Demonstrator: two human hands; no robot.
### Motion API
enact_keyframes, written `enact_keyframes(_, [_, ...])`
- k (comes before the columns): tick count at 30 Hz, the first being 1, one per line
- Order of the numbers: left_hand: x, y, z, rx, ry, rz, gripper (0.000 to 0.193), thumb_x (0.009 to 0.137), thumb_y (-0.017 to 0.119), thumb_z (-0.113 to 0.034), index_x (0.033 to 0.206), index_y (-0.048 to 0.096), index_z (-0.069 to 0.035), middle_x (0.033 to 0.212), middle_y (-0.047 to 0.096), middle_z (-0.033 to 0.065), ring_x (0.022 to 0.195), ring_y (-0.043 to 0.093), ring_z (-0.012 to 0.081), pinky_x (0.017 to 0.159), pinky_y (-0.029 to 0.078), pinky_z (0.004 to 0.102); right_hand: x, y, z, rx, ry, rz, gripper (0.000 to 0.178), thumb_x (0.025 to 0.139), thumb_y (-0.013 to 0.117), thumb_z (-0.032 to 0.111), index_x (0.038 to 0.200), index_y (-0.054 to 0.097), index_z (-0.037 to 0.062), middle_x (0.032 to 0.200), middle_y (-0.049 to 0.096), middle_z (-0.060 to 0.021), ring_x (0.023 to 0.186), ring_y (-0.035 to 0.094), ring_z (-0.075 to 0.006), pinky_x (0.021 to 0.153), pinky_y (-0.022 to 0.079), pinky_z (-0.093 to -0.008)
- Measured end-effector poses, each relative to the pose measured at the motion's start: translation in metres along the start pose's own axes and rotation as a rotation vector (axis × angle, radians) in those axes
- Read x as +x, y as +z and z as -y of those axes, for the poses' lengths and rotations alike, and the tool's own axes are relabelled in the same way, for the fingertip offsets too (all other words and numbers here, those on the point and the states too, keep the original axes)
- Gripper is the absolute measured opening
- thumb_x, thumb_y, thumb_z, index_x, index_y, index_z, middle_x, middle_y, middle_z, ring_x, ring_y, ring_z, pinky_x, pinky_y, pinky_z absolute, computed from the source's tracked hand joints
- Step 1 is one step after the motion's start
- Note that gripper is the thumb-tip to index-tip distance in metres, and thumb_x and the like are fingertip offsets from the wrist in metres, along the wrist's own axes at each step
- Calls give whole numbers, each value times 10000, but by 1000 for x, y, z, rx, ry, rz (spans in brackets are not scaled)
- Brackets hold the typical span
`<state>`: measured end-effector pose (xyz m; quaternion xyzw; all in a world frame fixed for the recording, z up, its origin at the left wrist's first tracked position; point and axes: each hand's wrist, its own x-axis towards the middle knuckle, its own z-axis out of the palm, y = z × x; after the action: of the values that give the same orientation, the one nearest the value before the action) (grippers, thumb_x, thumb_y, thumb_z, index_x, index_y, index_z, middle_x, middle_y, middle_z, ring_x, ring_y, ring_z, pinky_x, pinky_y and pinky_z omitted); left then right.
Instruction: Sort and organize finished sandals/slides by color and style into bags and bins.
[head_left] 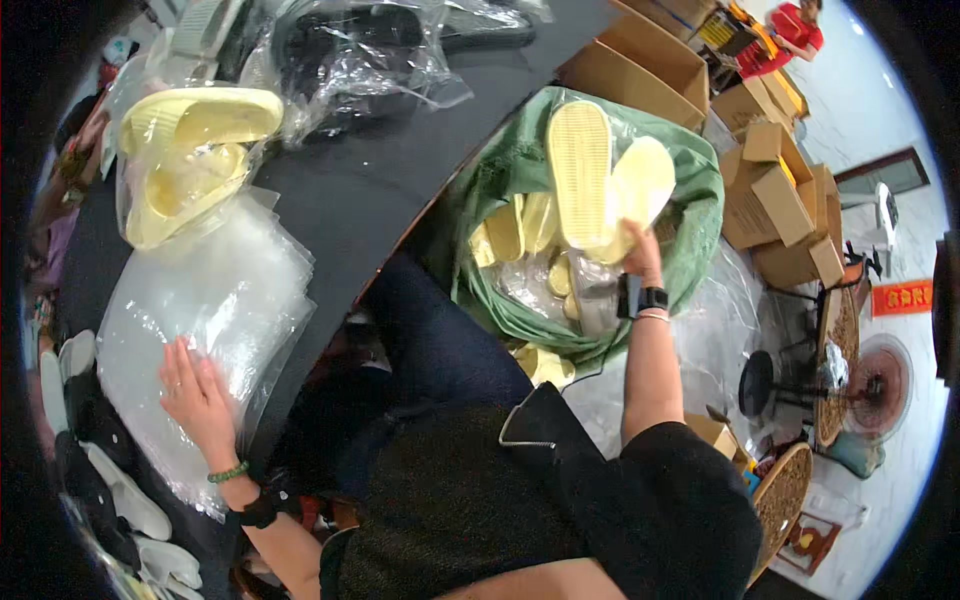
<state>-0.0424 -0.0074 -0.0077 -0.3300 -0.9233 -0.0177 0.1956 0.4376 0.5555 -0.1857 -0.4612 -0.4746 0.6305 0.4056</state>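
My left hand (200,398) lies open, palm down and fingers stretched, on a stack of clear plastic bags (215,280) on the dark table. On my right, my right hand (643,256) is closed on the lower end of a pair of pale yellow slippers (580,165), soles showing, with clear plastic about them. They are over the mouth of a green sack (703,215), which holds several more yellow slippers (506,228) in clear plastic. At the far end of the bag stack sits another bagged pair of yellow slippers (150,205).
Dark slippers in clear plastic (350,50) lie at the table's far end. White and black slippers (125,490) line its left side. Open cardboard boxes (775,195) stand beyond the sack. A person in red (790,40) is at the far right, near a stool (757,383).
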Motion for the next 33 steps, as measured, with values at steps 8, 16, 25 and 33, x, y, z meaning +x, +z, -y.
enact_keyframes(8, [6,7,-22,-118,-69,28,497,984,515,-324,1453,479,-165,1515,435,141,1413,355,389,1117,200,631,71,73,-168,-814,107,20,756,729,801,527,1255,637,8,1214,642,-144,1059,619,-252,905,490,-374])
enact_keyframes(16, [4,-26,-38,-50,-180,30,538,938,548,-380,1431,493,-173,1507,440,131,1407,356,396,1105,195,672,45,74,-200,129,715,163,806,818,807,380,1429,438,4,1355,558,-136,1047,621,-289,898,528,-473])
enact_keyframes(25, [-1,-26,-33,-88,-206,17,537,928,569,-420,1406,521,-181,1500,451,118,1403,365,382,1124,206,655,48,97,-208,-287,540,19,905,711,770,633,1253,593,-70,1062,651,-122,846,609,-231,786,513,-402])
enact_keyframes(33, [2,-29,-32,-111,-201,29,536,924,582,-390,1407,521,-166,1510,437,121,1411,349,380,1144,177,635,33,105,-171,23,511,25,828,708,815,580,1271,610,7,1107,672,-71,813,640,-222,734,521,-359])
